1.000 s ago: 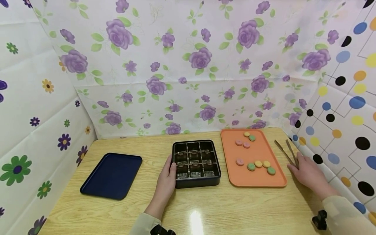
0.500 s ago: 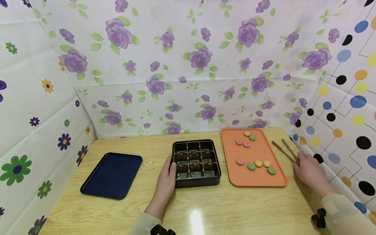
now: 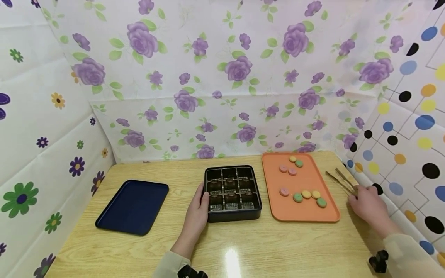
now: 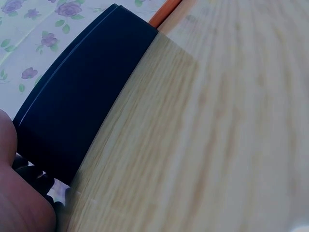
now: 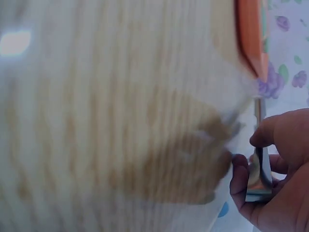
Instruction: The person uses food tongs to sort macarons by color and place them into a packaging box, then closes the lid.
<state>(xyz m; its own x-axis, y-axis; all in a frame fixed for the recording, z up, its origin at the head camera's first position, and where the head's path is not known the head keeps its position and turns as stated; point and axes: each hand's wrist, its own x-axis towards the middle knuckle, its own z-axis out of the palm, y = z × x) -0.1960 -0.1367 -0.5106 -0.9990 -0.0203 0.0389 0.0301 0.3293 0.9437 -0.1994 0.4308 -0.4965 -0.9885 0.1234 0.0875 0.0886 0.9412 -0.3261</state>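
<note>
Lying idle at far left: blue tray (image 3: 133, 206). Resting left hand (image 3: 196, 216) flat, fingers straight, against black box (image 3: 232, 193), keeping it steady. Waiting on orange tray (image 3: 299, 189): cookies (image 3: 306, 194). Pinching tongs (image 3: 341, 180) near their joined end with right hand (image 3: 369, 208), fingers curled round the metal; probably best lifting gently, blades pointing trayward.
</note>
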